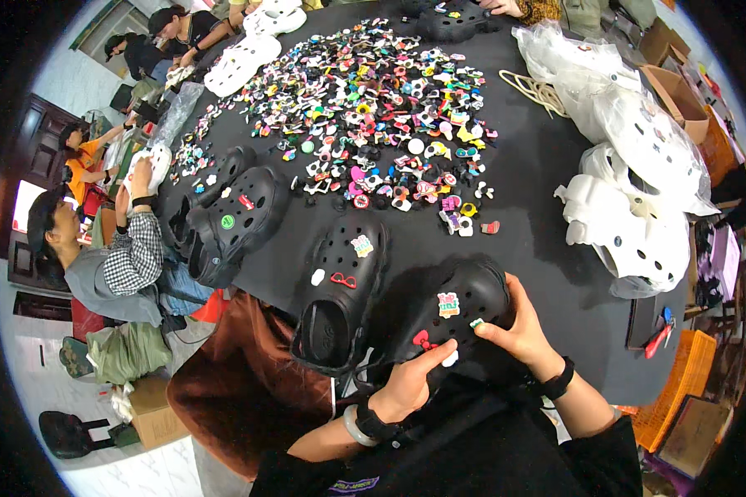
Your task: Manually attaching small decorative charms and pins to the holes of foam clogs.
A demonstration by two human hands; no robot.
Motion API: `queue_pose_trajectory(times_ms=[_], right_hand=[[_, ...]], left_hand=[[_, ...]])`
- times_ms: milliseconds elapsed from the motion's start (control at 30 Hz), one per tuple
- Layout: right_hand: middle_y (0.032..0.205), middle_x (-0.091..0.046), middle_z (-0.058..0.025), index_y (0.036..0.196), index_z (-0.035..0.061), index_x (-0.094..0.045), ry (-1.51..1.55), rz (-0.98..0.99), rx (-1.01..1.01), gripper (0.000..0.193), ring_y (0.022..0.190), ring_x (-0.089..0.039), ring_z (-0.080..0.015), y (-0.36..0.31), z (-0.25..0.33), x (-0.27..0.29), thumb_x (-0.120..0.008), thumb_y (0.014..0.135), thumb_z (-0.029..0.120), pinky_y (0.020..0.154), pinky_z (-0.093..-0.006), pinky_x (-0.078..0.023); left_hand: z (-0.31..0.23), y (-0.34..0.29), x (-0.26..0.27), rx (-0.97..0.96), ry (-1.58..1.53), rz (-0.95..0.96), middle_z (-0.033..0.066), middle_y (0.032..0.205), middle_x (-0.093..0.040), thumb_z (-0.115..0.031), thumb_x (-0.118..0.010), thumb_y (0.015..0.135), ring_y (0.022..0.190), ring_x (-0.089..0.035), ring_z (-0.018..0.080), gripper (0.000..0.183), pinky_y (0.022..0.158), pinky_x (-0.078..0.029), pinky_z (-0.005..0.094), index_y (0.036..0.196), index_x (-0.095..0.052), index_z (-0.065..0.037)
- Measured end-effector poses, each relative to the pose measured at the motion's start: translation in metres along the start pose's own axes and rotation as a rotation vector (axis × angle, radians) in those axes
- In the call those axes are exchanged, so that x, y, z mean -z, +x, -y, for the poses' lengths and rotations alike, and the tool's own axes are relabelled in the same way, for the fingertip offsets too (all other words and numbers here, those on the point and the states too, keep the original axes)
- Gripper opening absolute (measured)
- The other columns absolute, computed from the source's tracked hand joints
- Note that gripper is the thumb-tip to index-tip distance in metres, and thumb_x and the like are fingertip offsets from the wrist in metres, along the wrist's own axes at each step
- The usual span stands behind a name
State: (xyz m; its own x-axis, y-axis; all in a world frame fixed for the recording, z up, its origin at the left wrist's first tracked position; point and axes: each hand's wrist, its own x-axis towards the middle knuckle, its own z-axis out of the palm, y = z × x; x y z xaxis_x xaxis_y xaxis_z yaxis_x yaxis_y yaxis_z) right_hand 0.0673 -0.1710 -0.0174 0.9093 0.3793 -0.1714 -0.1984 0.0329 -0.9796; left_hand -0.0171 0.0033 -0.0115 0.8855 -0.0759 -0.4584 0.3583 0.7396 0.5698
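Observation:
A black foam clog (481, 286) with round holes is held close to my body at the table's front edge. My right hand (522, 330) grips its right side, the thumb pressed on a small white-and-green charm. From the lower left, my left hand (406, 385) holds the clog's near part, its index finger by a white charm (450, 359). A red bow charm (423, 340) and a colourful lettered charm (448, 305) sit on the upper. Left of it lies another black clog (327, 319) with a lettered charm, red glasses and a white charm.
A wide heap of mixed charms (373, 108) covers the dark table's (547, 240) middle. Decorated black clogs (244, 211) lie at left, bagged white clogs (638, 224) at right. An orange basket (680, 385) stands beside the table. A person (112, 257) at left handles a white clog.

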Motion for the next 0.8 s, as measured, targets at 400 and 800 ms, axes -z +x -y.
queue_pose_trajectory(times_ms=[400,800], right_hand=[[0.123,-0.052,-0.0135,0.132,-0.0016,-0.037,0.023,0.074,-0.067,0.08,0.115,-0.05,-0.0201,-0.001,0.007,0.007,-0.082,0.07,0.023,0.1,-0.0331,-0.038],[0.122,-0.053,-0.0153,0.131,-0.0027,-0.037,-0.115,0.015,-0.043,0.083,0.114,-0.052,-0.0214,-0.003,0.0,0.006,-0.084,0.067,0.025,0.099,-0.0342,-0.04]], left_hand=[[0.007,0.001,0.01,0.081,-0.03,0.045,0.0083,0.12,-0.06,-0.006,-0.058,0.09,0.111,-0.057,0.0174,0.028,0.098,-0.043,0.0308,0.117,-0.06,0.001],[-0.005,0.003,-0.004,0.039,0.054,-0.002,0.0089,0.115,-0.063,-0.003,-0.056,0.089,0.105,-0.06,0.02,0.03,0.093,-0.046,0.0335,0.119,-0.058,-0.001]])
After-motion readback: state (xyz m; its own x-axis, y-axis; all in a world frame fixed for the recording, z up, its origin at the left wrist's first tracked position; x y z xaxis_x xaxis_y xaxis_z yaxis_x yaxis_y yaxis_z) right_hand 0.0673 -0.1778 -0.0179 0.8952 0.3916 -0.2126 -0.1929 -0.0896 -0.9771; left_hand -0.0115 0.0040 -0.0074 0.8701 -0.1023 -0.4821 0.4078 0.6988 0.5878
